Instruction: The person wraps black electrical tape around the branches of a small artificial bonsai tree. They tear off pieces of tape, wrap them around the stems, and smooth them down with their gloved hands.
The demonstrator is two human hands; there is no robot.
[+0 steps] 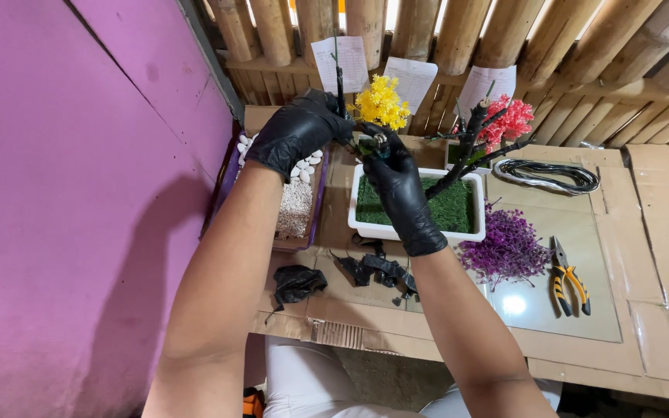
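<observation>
Both my hands wear black gloves. My left hand (297,131) grips a thin black stem (340,81) that carries a yellow artificial flower cluster (382,102). My right hand (400,186) pinches a small dark piece at the base of that stem, just below the yellow flowers. Under my hands stands a white rectangular tray (416,230) filled with green turf. A black artificial tree trunk (466,151) rises from it, with a pink-red flower cluster (511,120) on a branch.
A purple flower bunch (506,251) lies right of the tray, with yellow-handled pliers (568,280) beyond it. Coiled black wire (549,176) sits at the back right. A purple tray of white pebbles (296,203) is at left. Black tape scraps (297,283) lie in front. A pink wall (63,193) borders the left.
</observation>
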